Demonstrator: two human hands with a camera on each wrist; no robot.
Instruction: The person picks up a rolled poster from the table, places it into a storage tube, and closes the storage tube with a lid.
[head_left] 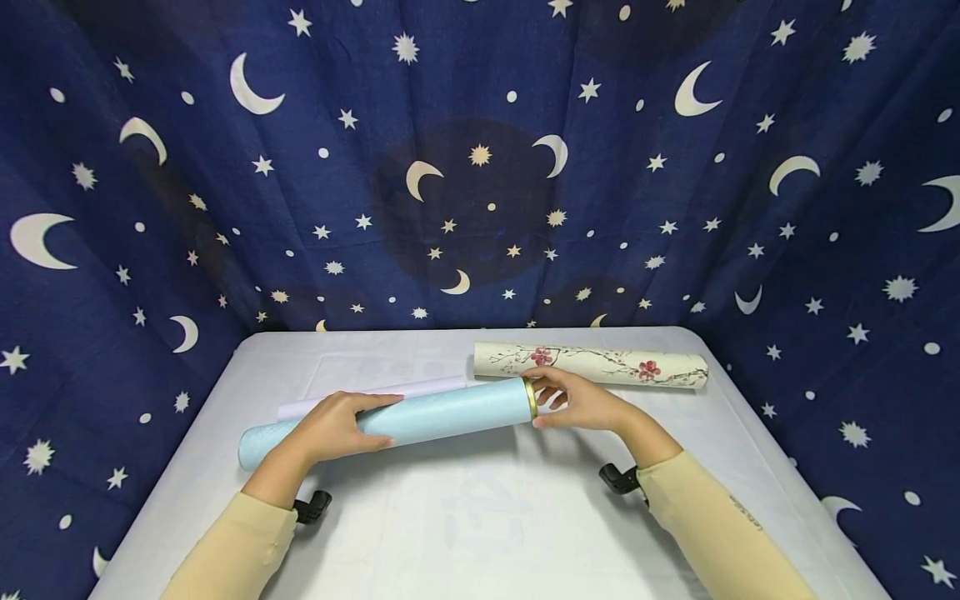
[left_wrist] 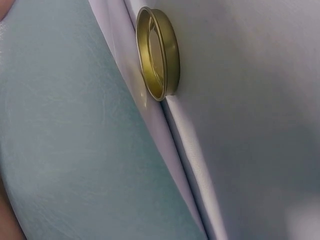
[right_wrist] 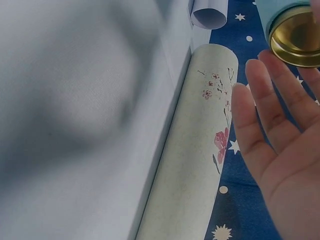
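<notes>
Your light blue tube (head_left: 457, 412) is held slantwise above the counter (head_left: 555, 525), just in front of the lilac paper roll (head_left: 427, 387). Your left hand (head_left: 333, 429) grips its barrel, fingers and thumb spread around it; your right hand (head_left: 585, 402) pinches the gold rim (head_left: 531, 398). It looks light, stiff, smooth and dentable: support the barrel, hold the rim gently.

The tube (head_left: 450, 412) is light blue, its rim (head_left: 531, 398) gold, the red-flowered roll (head_left: 590, 366) cream, the thin roll (head_left: 431, 387) seemingly lilac.
</notes>
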